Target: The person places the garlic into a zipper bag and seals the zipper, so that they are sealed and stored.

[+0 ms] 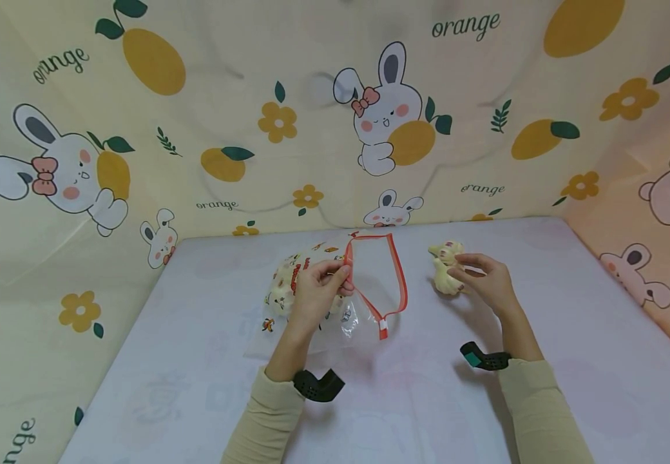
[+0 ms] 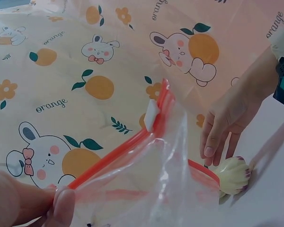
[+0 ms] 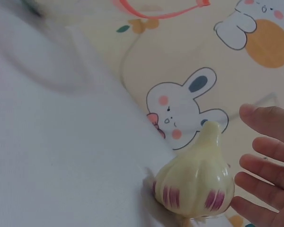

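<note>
My left hand (image 1: 312,299) pinches the red zip edge (image 1: 399,277) of a clear plastic zip bag (image 1: 335,335). The bag's mouth stands spread apart, with a white slider (image 2: 152,115) on the zip. Pale, bulky contents with small coloured prints show at its left part, partly behind the hand. To the right, a garlic bulb (image 1: 445,278) with purple streaks stands on the table. Another pale bulb (image 1: 444,249) shows just behind it. My right hand (image 1: 496,283) is right beside the garlic, its fingers extended and apart, not wrapped around it.
A white-covered table (image 1: 196,386) lies under everything. Behind and at both sides hangs a cream curtain (image 1: 323,58) printed with rabbits and oranges. Black camera bands (image 1: 319,385) sit on both wrists, below beige sleeves (image 1: 544,406).
</note>
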Motion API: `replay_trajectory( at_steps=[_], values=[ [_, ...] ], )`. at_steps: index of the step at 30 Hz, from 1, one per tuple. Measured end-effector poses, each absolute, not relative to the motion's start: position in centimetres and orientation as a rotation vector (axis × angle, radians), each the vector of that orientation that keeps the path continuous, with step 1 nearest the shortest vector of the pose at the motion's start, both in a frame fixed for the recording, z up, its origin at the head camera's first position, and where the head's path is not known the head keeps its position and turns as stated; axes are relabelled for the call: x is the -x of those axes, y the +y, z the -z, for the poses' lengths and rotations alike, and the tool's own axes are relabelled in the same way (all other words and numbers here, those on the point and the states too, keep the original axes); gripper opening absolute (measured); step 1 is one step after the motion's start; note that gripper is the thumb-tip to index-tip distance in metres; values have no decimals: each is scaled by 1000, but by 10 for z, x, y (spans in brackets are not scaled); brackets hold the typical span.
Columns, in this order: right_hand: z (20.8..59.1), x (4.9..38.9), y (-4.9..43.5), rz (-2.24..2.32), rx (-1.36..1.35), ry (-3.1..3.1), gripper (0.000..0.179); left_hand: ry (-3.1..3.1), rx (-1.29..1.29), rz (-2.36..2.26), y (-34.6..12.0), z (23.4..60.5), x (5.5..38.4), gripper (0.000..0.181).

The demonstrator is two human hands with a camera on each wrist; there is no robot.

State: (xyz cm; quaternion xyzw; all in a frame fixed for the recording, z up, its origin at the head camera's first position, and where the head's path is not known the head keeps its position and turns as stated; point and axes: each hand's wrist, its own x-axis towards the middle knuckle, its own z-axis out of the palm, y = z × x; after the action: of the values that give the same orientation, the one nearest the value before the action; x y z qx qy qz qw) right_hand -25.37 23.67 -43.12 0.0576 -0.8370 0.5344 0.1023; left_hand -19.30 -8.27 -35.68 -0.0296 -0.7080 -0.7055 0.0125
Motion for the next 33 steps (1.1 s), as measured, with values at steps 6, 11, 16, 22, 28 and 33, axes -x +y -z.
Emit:
replay_trajectory(
  at_steps=[6, 11, 16, 22, 28, 33],
  values=[
    [433, 254, 237, -1558, -136, -2518, 46, -2223, 81, 2178, -82, 356, 192, 21],
    [434, 255, 239, -1510, -111, -2580, 50, -2226, 81, 2170, -82, 356, 192, 21],
    [436, 256, 240, -1490, -90, -2614, 50, -2229, 86, 2167, -82, 356, 192, 21],
    [438, 255, 240, -1472, -84, -2634, 52, -2235, 84, 2166, -82, 356, 192, 21],
    [438, 255, 240, -1483, -91, -2638, 54, -2242, 84, 2163, -81, 357, 193, 21],
    [444, 257, 242, -1500, -85, -2642, 57, -2247, 73, 2166, -81, 357, 193, 21]
  ],
)
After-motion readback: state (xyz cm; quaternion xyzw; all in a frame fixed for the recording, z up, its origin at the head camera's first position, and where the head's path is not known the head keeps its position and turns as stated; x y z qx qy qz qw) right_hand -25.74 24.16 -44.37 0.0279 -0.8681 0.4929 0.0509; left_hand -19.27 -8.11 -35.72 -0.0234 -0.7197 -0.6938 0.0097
